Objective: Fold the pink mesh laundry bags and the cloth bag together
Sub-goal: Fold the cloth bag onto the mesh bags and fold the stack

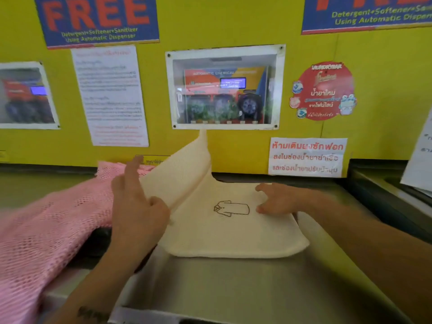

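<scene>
A person works at a steel bench [245,284] set against a yellow wall [385,78] hung w/ posters & a boxed-in chemical dispenser [225,90]. Pink mesh laundry bags [46,230] lie heaped over the bench's left edge, spilling toward the near-left corner & reaching back to the wall; they look unfolded, so most of the task is prob. still ahead.

The cream cloth bag [233,232], marked w/ a small shirt outline [231,208], sits mid-bench toward the back edge, its right part flat, its left flap raised nearly upright.

Left hand [138,206] is at that flap's base: thumb pressed to the fabric, fingers [132,171] spread & extended; whether it truly pinches the cloth can't be told, as the hand is blurred. Likely it is turning the flap over to halve the bag.

Right hand [278,202] rests palm-down on the bag's right part, fingers loosely splayed, gripping nothing — apparently an anchor so the cloth doesn't slide.

Obstacles: the pink heap just beside the left hand crowds the fold; a dark gap [98,242] in the bench shows under the mesh; a warning sign [306,156] hangs on the wall behind.
</scene>
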